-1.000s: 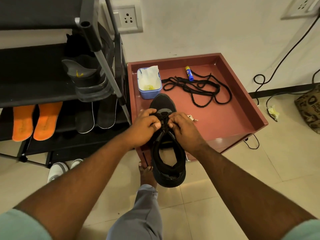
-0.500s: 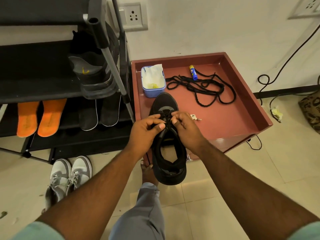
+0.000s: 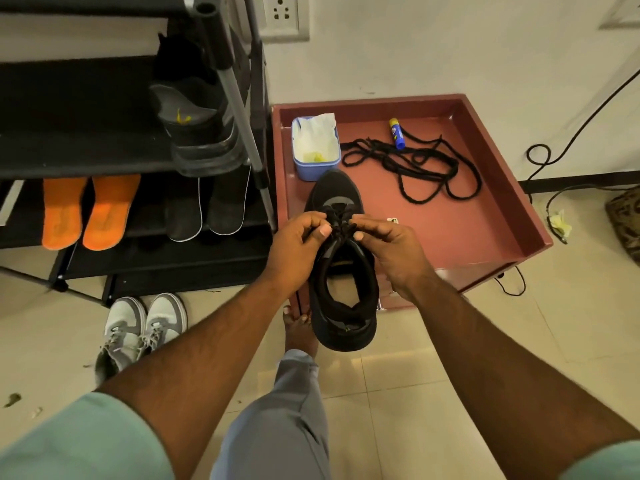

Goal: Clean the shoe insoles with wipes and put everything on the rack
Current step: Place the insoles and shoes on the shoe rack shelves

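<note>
A black shoe (image 3: 343,306) hangs toe-away over the front edge of the red tray (image 3: 485,216). My left hand (image 3: 298,247) and my right hand (image 3: 388,251) both pinch its black lace near the tongue. A blue tub of white wipes (image 3: 315,143) stands at the tray's back left. Loose black laces (image 3: 415,164) lie across the tray. On the black rack (image 3: 86,150) at left lie two orange insoles (image 3: 86,209), two dark insoles (image 3: 204,209) and another black shoe (image 3: 197,133).
A small blue and yellow tube (image 3: 396,133) lies at the tray's back. A pair of grey sneakers (image 3: 138,327) stands on the tiled floor under the rack. Black cables (image 3: 554,157) run along the wall at right. My bare foot (image 3: 298,327) shows below the shoe.
The view has shifted so the grey sneakers came into sight. My fingers have worked along the lace, and the shoe has stayed between my hands.
</note>
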A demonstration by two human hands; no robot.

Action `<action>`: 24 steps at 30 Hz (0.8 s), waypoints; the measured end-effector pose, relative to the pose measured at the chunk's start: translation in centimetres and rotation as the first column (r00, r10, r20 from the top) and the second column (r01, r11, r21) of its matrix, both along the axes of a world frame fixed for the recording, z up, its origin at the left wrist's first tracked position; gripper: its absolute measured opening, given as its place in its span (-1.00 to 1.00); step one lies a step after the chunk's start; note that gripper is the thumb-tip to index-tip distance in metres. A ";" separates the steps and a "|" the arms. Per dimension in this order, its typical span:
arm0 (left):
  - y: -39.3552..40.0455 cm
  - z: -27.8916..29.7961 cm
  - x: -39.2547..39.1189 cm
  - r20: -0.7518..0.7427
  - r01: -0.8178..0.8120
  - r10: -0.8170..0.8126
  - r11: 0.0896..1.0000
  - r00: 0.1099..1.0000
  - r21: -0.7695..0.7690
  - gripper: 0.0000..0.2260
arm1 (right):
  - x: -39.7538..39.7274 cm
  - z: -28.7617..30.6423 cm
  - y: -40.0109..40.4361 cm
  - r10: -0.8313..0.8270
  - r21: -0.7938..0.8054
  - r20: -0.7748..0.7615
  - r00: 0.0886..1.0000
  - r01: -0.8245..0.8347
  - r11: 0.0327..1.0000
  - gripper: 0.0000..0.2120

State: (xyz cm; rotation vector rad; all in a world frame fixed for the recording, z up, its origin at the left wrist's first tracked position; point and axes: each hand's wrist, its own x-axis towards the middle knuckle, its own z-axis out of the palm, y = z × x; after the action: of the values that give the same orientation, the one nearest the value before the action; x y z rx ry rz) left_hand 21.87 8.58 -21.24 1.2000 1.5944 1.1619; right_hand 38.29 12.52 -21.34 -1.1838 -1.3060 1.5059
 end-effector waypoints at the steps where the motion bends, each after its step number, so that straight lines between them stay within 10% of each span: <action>1: -0.1 0.1 -0.1 0.023 0.008 -0.009 1.000 1.000 0.009 -0.89 | -0.3 0.1 0.2 -0.012 0.020 0.037 0.999 0.012 1.000 -0.76; 18: -0.7 -0.1 0.9 0.040 -0.274 0.274 0.962 0.961 0.003 -0.93 | -2.4 -0.7 -0.1 -0.300 -0.167 0.051 0.953 0.304 0.938 -0.90; 24: -1.9 0.0 0.8 0.202 -0.149 0.141 0.989 0.969 0.023 -0.93 | -1.6 0.2 -2.4 -0.331 -0.261 -0.374 0.867 0.244 0.934 -0.79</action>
State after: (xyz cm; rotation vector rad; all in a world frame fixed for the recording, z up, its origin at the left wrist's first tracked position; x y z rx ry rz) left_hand 22.64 6.69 -21.23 0.9685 1.5324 1.3668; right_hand 36.74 10.16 -21.13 -1.0549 -0.6679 1.5819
